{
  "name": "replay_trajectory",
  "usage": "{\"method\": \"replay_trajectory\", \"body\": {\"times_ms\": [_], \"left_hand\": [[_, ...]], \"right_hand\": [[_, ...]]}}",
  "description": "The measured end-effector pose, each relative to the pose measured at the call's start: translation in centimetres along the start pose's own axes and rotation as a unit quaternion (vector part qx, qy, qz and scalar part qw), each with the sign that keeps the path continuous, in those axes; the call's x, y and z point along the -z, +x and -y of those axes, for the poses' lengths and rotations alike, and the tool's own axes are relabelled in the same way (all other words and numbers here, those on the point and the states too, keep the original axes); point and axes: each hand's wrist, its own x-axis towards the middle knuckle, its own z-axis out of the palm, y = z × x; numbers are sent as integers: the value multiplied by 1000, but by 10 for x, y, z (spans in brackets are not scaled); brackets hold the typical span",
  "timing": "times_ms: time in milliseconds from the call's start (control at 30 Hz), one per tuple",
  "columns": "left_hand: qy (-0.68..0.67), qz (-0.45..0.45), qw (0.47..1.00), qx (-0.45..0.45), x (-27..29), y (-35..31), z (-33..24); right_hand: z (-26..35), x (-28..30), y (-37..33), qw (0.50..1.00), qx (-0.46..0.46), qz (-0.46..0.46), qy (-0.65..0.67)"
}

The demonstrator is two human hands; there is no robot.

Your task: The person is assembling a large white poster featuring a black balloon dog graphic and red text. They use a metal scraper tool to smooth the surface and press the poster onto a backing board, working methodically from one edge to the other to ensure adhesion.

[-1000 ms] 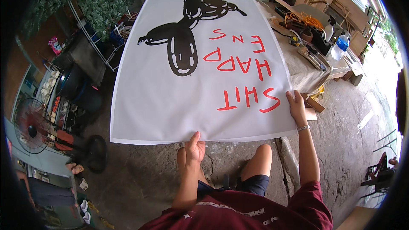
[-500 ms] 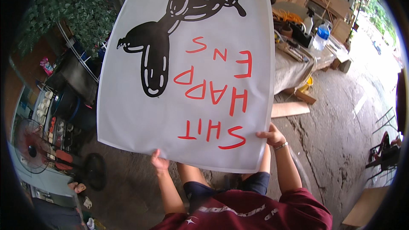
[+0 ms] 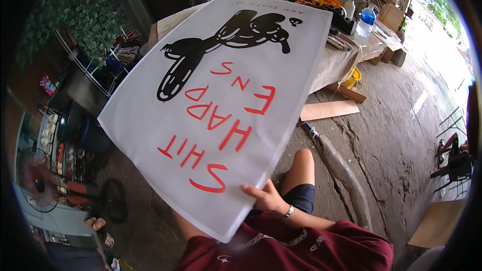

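Note:
A large white poster slants before me, with a black glossy cartoon figure and red hand-lettering that appears upside down. Its far end overlaps the cloth-covered table; whether it rests on it I cannot tell. My right hand, with a watch at the wrist, pinches the near right edge, thumb on top of the sheet. Part of my left forearm shows below the near edge, while my left hand is hidden behind the poster.
On the table are a water bottle, a spray bottle and an orange cord. A wooden board and a yellow container lie below it. A fan stands at the left, chairs at the right.
The poster has tilted and turned, its near end swinging left and down, its far end lowering over the table. My right hand has moved left and down; my left hand has gone behind the sheet.

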Motion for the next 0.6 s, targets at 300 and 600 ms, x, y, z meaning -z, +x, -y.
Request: {"method": "replay_trajectory", "body": {"times_ms": [300,600], "left_hand": [[312,60,947,-41,-46,-11,215],[96,-242,960,-100,-135,50,189]], "right_hand": [[-26,-100,45,916,69,300,-258],[201,81,36,855,217,-103,-459]]}}
